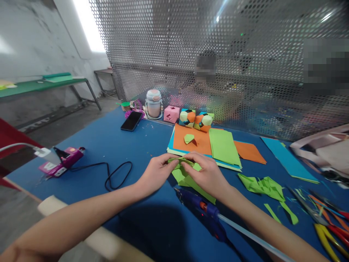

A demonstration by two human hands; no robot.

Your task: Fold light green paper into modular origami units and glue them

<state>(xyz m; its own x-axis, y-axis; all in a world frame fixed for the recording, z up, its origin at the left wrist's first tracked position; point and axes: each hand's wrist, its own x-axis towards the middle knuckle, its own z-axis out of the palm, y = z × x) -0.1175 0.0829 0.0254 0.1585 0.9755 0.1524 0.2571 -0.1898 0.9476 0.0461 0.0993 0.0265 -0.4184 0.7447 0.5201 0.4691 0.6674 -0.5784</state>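
Both thumbs and fingertips pinch a folded green paper piece above the blue table. My left hand grips its left edge, and my right hand has the right side, covering part of it. Just below the hands lies a dark blue glue gun with a clear glue stick running out of its back. A stack of orange and blue sheets lies beyond my fingers, with a small green folded piece on top. Green sheets rest beside it.
Scissors with yellow handles and crumpled green paper lie at right. Farther back stand folded paper balls, a pink paper box and a bottle. A phone and a purple power strip are left; perforated metal rises behind.
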